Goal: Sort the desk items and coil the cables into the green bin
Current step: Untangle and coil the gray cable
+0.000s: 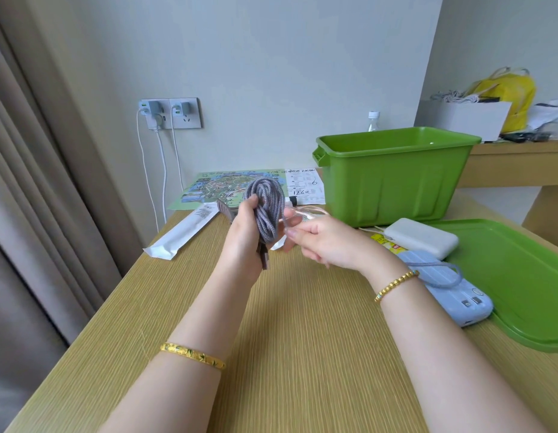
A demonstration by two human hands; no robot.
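Fingers (254, 204) of your left hand (244, 232) are curled round a coil of grey braided cable (266, 210), holding it up above the counter (271, 339), just in front and to the left of the green bin (393, 179); fingers of your right hand (327, 245) pinch a thin, clear pinkish cable (305, 214) that touches the coil's right side. Taking that bin as the landmark, largest thing first: the bin stands open at the back of the counter, and its green lid (521, 276) lies flat in front of it, to the right. A colourful map sheet (215, 189) lies to the bin's left, with a white printed sheet (305, 185) between map and bin. A long white wrapper (184, 229) rests further left and nearer you. A white power bank (422, 237) sits just in front of the bin, on the lid's near edge, and a pale blue power bank (452, 295) lies nearer you, beside the lid.
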